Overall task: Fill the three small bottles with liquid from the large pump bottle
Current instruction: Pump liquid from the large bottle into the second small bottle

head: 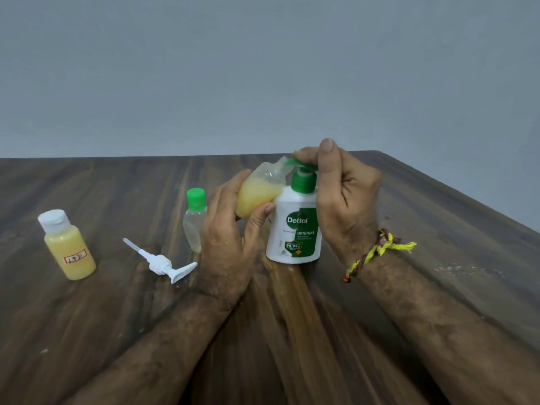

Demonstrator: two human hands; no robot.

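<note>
Left grip (233, 229) clasps tilted small bottle (258, 194); right grip (342, 188) presses pump (302, 168)

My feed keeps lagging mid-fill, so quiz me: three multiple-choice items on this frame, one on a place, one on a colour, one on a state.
1. Where does the loose white pump head lie?
A. on the table between the white-capped bottle and the green-capped bottle
B. on the Dettol bottle
C. in the right hand

2. What colour is the cap of the clear, nearly empty bottle?
A. white
B. green
C. yellow

3. How is the bottle in the left hand held?
A. upright on the table
B. upside down
C. tilted, mouth at the pump spout

Key: 1 A, it lies flat on the wood; 2 B, green cap on top; 3 C, the half-full bottle leans toward the Dettol bottle while the right hand presses the pump.
</note>
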